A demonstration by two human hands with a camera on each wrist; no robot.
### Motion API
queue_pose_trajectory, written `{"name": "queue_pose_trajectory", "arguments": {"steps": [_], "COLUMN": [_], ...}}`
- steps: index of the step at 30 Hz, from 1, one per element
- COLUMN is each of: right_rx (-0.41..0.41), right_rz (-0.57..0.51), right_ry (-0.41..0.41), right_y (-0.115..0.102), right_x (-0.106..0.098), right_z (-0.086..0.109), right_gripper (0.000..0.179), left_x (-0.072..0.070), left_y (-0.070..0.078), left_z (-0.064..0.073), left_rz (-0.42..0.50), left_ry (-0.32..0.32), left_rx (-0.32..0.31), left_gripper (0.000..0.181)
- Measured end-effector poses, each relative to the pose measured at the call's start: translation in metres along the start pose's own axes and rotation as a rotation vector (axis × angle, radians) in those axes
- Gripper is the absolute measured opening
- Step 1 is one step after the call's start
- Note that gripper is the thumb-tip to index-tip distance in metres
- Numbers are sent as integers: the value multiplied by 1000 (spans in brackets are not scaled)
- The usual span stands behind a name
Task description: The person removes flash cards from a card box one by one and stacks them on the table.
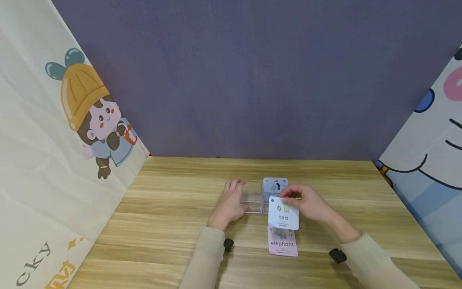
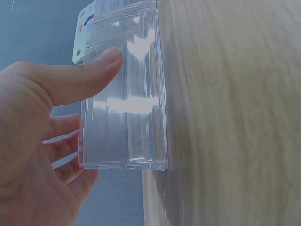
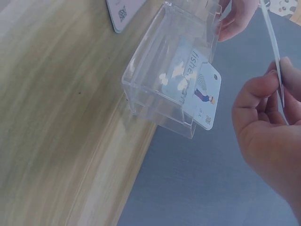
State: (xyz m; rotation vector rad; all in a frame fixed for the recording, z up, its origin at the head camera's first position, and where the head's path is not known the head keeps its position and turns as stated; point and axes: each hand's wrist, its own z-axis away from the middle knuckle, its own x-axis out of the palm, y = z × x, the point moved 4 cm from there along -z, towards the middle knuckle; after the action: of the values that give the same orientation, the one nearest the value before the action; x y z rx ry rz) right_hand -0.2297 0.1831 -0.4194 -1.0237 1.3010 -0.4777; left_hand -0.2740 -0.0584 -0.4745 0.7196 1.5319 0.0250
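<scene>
My left hand (image 1: 230, 202) holds a clear plastic box (image 1: 252, 207) by its left end. In the left wrist view the thumb lies on the box's near side and the fingers are behind it. A blue "fisherman" card (image 3: 207, 89) stands inside the box's right part, its top edge poking above the wall. Between thumb and fingers, my right hand (image 1: 308, 203) pinches a white "tea" card (image 1: 283, 220), raised in front of the box. The right wrist view shows that card edge-on. A pink "elephant" card (image 1: 282, 245) lies face up on the table, partly overlapped by the tea card.
The box stands on a wood-grain table (image 1: 173, 224). A dark blue-grey panel (image 1: 231, 80) rises behind the table's far edge. Printed cloths with cartoon figures hang at the left (image 1: 36, 140) and right (image 1: 415, 148).
</scene>
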Motion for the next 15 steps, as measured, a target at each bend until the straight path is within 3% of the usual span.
{"name": "queue_pose_trajectory", "arguments": {"steps": [15], "right_rx": [16], "right_rz": [-20], "right_ry": [-42], "right_y": [4], "right_x": [8], "right_z": [10], "right_gripper": [10], "left_x": [-2], "left_y": [1], "left_z": [0], "left_rz": [17], "left_ry": [-6], "left_rx": [1], "left_gripper": [87]}}
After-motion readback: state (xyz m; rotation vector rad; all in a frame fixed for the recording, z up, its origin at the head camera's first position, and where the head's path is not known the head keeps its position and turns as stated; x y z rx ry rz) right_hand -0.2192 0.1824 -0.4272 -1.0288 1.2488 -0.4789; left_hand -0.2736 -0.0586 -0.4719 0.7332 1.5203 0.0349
